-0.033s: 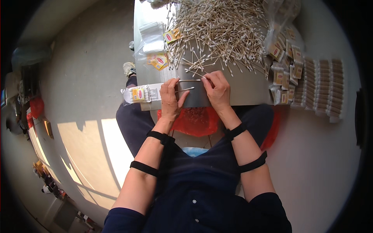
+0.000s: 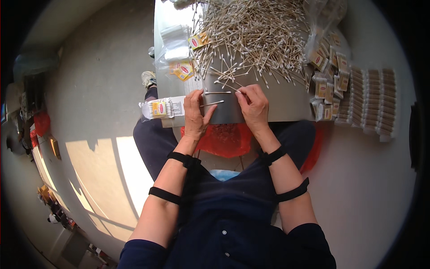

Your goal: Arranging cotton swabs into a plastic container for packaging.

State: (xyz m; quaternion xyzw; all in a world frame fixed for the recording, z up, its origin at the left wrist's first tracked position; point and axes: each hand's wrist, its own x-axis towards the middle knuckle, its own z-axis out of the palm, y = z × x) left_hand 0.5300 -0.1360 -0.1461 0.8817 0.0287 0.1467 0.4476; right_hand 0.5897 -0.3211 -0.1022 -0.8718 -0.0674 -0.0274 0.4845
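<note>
Two swabs point(image 2: 217, 97) lie crosswise between the hands at the near edge of the metal table point(image 2: 286, 105), one above the other. The left hand point(image 2: 195, 114) pinches their left ends, fingers closed on them. The right hand point(image 2: 253, 106) has fingertips together at the upper swab's right end; whether it touches the lower one cannot be told. A filled packet point(image 2: 160, 109) lies just beside the left hand. Behind, a loose swab pile point(image 2: 251, 36) covers the table. Packed packets point(image 2: 329, 78) and stacked rows point(image 2: 371, 105) sit right.
</note>
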